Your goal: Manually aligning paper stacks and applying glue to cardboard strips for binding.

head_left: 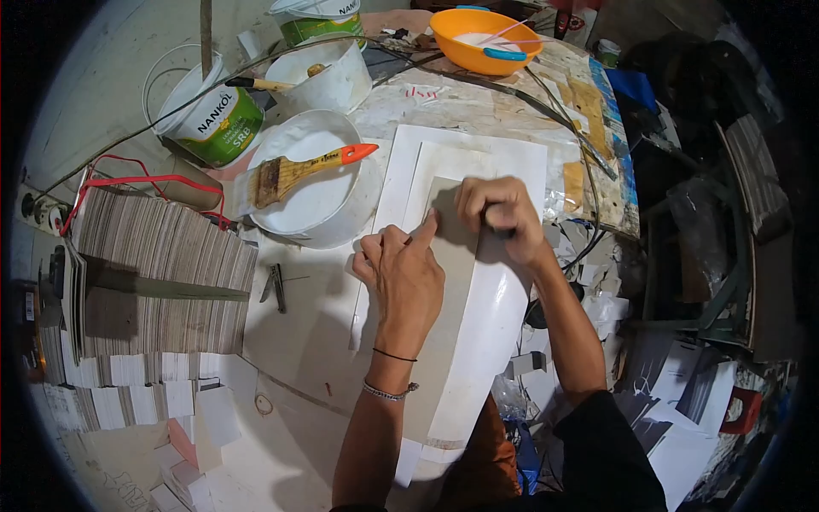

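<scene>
A long grey cardboard strip [452,316] lies on white glossy sheets [499,328] on the work table. My left hand [403,277] rests at the strip's left edge, its index finger stretched out to the board and the other fingers bent. Over the strip's upper right part, my right hand [502,215] is curled closed. Whatever may be inside its fingers is hidden. To the upper left, a wide brush [294,175] with an orange-tipped wooden handle lies across a white tub [345,213] of white paste.
Tall stacks of cut board [162,247] stand at the left, near a small dark metal tool [275,288]. Behind are a green-and-white bucket [213,124], another white tub [337,81] and an orange basin [465,47]. A dark cable [529,98] crosses the table's far side.
</scene>
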Demonstrator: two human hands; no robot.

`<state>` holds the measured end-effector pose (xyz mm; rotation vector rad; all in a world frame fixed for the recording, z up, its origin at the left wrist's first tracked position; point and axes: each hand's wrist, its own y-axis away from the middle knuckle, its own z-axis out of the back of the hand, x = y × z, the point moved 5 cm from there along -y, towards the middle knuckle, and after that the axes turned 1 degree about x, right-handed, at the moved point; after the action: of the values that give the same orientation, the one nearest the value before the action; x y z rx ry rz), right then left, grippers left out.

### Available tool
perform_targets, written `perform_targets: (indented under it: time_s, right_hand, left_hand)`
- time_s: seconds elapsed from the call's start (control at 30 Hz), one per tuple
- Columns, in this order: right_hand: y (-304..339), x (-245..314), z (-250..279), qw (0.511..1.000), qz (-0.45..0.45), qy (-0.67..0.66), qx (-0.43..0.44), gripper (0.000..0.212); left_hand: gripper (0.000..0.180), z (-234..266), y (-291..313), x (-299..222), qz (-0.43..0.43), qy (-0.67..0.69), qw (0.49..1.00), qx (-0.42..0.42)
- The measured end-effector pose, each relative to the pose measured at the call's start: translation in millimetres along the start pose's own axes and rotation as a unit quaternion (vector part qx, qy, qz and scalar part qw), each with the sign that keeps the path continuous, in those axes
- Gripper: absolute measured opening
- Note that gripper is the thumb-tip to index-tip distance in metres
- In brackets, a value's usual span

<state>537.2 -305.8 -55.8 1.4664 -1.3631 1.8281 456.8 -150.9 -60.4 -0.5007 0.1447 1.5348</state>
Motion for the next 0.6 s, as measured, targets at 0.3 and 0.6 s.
perform_targets:
  time_s: [0.3,0.6]
  right_hand:
    - [-1.5,3.7,-1.7,0.998,0.036,0.052,0.019,0.041]
    - [0.4,-1.5,4.5,0.999,0.005,-0.03,-0.025,0.044]
  left_hand:
    - [0.039,3.2,1.5,-3.0,0.004,0.006,1.0,-0.008]
    - [0.039,5.1,3.3,-5.5,-0.006,-0.001,0.999,-0.034]
